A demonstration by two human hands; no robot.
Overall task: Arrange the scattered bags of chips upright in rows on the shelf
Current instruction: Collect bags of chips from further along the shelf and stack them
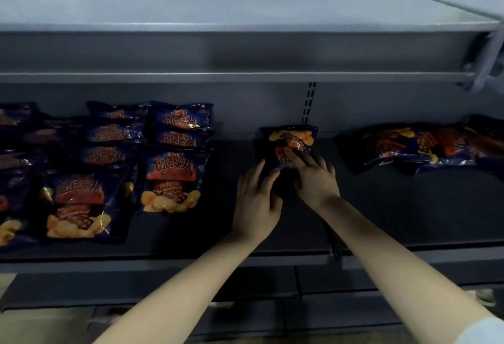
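Chip bag (291, 139) under flat right hand (313, 177), left hand (256, 199) at its edge, grip unclear

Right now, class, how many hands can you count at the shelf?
2. The left hand is at the lower left edge of the middle chip bag; the right hand lies on its front. None hidden.

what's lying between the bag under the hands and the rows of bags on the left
Nothing visible. Only bare shelf lies between the chip bag, touched by the left hand and right hand, and the nearest row of bags on its left.
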